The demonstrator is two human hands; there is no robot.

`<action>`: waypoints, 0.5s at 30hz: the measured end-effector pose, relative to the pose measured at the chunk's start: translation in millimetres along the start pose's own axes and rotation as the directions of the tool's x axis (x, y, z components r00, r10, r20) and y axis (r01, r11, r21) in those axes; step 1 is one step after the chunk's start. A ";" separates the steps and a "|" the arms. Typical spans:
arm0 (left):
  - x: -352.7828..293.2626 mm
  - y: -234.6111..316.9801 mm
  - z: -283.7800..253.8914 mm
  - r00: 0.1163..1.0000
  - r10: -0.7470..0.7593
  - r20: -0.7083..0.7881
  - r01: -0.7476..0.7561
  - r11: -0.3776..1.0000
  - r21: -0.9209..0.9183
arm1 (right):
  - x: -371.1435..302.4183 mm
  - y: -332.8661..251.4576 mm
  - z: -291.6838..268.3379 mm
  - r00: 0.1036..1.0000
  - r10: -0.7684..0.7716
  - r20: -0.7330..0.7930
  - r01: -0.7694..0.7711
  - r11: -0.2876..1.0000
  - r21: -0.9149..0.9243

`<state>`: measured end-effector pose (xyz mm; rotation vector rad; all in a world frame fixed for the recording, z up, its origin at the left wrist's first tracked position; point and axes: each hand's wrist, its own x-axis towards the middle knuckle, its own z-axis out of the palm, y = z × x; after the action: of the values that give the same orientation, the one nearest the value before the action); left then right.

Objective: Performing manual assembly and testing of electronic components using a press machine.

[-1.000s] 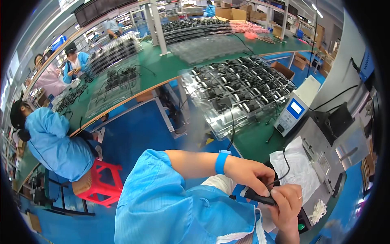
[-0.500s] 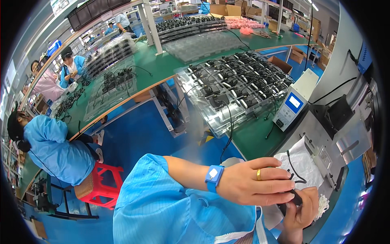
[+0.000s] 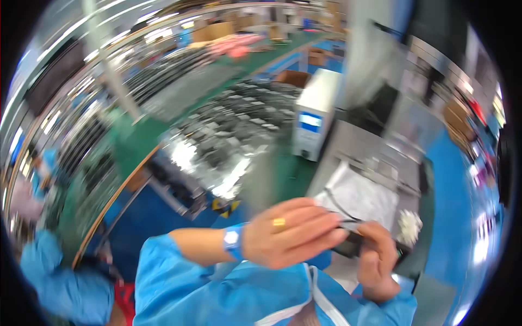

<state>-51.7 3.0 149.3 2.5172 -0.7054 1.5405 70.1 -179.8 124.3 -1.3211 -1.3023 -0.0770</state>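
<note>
My left hand (image 3: 293, 231), wearing a gold ring and a blue wristband (image 3: 232, 243), reaches in from the left with its fingers straight and pressed together. Its fingertips lie at a black corded block (image 3: 349, 247) that looks like a power adapter. My right hand (image 3: 378, 258) grips the other side of it, thumb and forefinger bent around the end. From between the hands a black cable (image 3: 340, 204) runs up over a white sheet (image 3: 356, 190). Motion blur smears the picture, and my left thumb is hidden.
Beyond the sheet stands a metal fixture (image 3: 380, 171). A white instrument with a blue screen (image 3: 311, 122) is left of it. Clear trays of black corded parts (image 3: 234, 125) cover the green bench. A white tangled bundle (image 3: 409, 225) lies right. A person in blue (image 3: 68, 282) sits at lower left.
The view has swung right, so the benches and instrument sit further left. Both hands stay together at the black adapter, which now shows more below my left fingers.
</note>
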 end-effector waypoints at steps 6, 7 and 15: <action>1.3 7.9 -15.7 0.987 0.147 0.072 -0.138 0.983 -0.125 | -23.5 30.7 -21.5 0.974 0.200 0.106 -0.169 0.953 -0.250; 2.1 9.5 -12.0 0.982 0.173 0.082 -0.159 0.975 -0.153 | -26.5 36.6 -26.0 0.988 0.149 0.040 -0.130 0.941 -0.314; 5.0 -2.7 13.5 0.967 0.211 0.140 -0.189 0.969 -0.158 | -7.4 51.7 -50.6 0.948 -0.259 -0.183 0.016 0.614 -0.789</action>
<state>-37.6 -0.6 147.5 2.5434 -1.0827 1.3013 134.6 -202.7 99.7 -1.8456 -1.1428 -1.0278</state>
